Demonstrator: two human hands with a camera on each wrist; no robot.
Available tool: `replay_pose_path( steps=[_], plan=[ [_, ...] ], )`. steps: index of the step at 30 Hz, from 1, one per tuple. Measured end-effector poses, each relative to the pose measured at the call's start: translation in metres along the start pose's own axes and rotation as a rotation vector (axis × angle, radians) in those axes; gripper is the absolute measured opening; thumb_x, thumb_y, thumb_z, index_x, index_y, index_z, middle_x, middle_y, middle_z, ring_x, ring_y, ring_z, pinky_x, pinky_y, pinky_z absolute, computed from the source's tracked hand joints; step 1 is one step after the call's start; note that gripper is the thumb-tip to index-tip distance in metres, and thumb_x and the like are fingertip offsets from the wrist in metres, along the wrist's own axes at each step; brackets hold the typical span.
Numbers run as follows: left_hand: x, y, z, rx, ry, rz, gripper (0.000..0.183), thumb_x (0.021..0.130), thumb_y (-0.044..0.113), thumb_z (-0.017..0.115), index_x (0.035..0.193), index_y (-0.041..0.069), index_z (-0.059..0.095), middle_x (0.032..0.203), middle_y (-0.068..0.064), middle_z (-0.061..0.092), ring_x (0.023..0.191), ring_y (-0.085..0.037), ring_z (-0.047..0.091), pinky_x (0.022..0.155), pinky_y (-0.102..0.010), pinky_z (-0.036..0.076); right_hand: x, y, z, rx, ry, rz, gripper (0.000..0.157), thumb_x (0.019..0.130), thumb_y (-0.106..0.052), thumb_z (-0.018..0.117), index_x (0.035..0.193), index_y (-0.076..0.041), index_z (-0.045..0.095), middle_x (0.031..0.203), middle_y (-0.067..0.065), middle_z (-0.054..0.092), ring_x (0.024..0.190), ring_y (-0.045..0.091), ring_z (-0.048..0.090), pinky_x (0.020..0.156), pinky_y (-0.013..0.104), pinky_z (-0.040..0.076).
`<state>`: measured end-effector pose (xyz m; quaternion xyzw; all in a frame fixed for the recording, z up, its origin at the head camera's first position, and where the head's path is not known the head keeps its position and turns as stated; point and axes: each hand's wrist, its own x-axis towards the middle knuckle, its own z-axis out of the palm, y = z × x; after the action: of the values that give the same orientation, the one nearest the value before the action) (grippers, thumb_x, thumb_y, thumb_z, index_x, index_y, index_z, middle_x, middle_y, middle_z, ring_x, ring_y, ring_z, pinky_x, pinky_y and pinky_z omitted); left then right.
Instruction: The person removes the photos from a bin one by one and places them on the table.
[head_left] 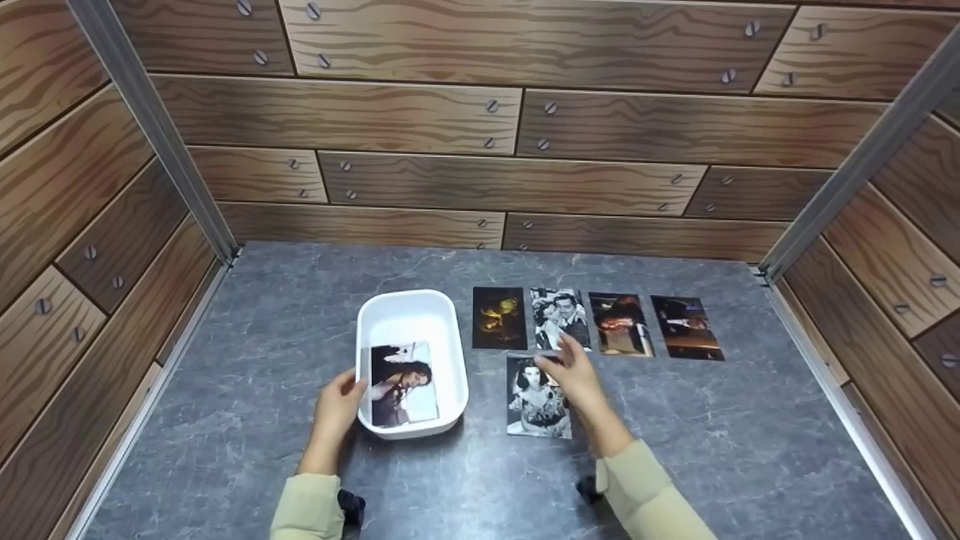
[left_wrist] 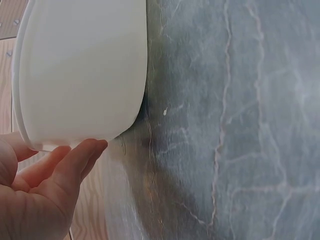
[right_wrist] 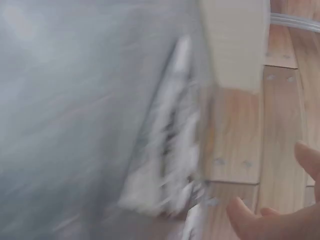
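My left hand (head_left: 335,409) grips the left rim of a white plastic tub (head_left: 412,311); in the left wrist view its thumb and fingers (left_wrist: 75,162) pinch the tub's edge. A photo of a dark-haired person (head_left: 403,384) lies inside the tub. Holding nothing, my right hand (head_left: 579,384) hovers with parted fingers over the upper right of a black-and-white portrait photo (head_left: 536,412) on the table. The right wrist view is blurred, but it shows the hand (right_wrist: 282,220) apart from the photo (right_wrist: 165,150).
Behind the portrait runs a row of photos: a dark one (head_left: 498,319), a black-and-white couple (head_left: 566,319), one with an orange glow (head_left: 621,324) and a dim scene (head_left: 686,328). They lie on a grey marbled table (head_left: 247,450). Wood-patterned walls (head_left: 420,120) enclose three sides.
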<state>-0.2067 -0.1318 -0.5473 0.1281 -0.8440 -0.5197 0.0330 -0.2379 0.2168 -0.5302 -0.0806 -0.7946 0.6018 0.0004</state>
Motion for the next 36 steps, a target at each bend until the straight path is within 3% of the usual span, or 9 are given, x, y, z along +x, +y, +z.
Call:
replay_pose_path(
  steps=[5,13,19,25,36],
  plan=[
    [-0.001,0.001,-0.001,-0.002,0.006,0.018,0.040,0.095,0.009,0.056,0.128,-0.013,0.053,0.121,-0.033,0.060,0.115,-0.046,0.056,0.099,-0.051,0.046,0.005,-0.031,0.026,0.155,-0.044,-0.062,0.074,0.088,-0.006,0.066,0.147,0.009,0.024,0.148,0.035,0.031,0.137,0.048,0.033,0.114,0.051,0.032],
    [-0.002,0.002,0.000,-0.013,-0.011,0.009,0.041,0.095,0.010,0.056,0.129,-0.013,0.052,0.121,-0.032,0.060,0.116,-0.045,0.056,0.099,-0.050,0.046,-0.007,-0.063,0.081,0.399,-0.209,-0.038,0.078,0.089,-0.008,0.065,0.151,0.004,0.019,0.154,0.030,0.023,0.142,0.044,0.027,0.117,0.047,0.028],
    [-0.002,0.002,0.000,-0.008,-0.001,-0.010,0.041,0.095,0.010,0.056,0.129,-0.012,0.052,0.122,-0.032,0.060,0.117,-0.045,0.056,0.100,-0.051,0.045,-0.020,-0.064,0.128,0.379,-0.313,0.013,0.080,0.086,-0.012,0.069,0.150,0.002,0.023,0.154,0.028,0.026,0.142,0.042,0.029,0.117,0.046,0.028],
    [-0.001,0.002,0.000,-0.017,-0.001,-0.008,0.040,0.095,0.010,0.055,0.129,-0.012,0.053,0.122,-0.032,0.060,0.117,-0.044,0.056,0.101,-0.050,0.045,-0.021,-0.051,0.163,0.334,-0.349,0.047,0.076,0.086,-0.007,0.068,0.145,0.014,0.024,0.148,0.036,0.030,0.137,0.047,0.035,0.114,0.048,0.033],
    [-0.001,0.002,-0.001,-0.021,0.001,0.002,0.040,0.095,0.009,0.056,0.128,-0.013,0.053,0.121,-0.033,0.060,0.115,-0.045,0.056,0.099,-0.051,0.046,-0.013,-0.039,0.173,0.269,-0.337,0.177,0.074,0.086,-0.006,0.066,0.143,0.018,0.025,0.148,0.039,0.027,0.141,0.047,0.026,0.118,0.051,0.024]
  ],
)
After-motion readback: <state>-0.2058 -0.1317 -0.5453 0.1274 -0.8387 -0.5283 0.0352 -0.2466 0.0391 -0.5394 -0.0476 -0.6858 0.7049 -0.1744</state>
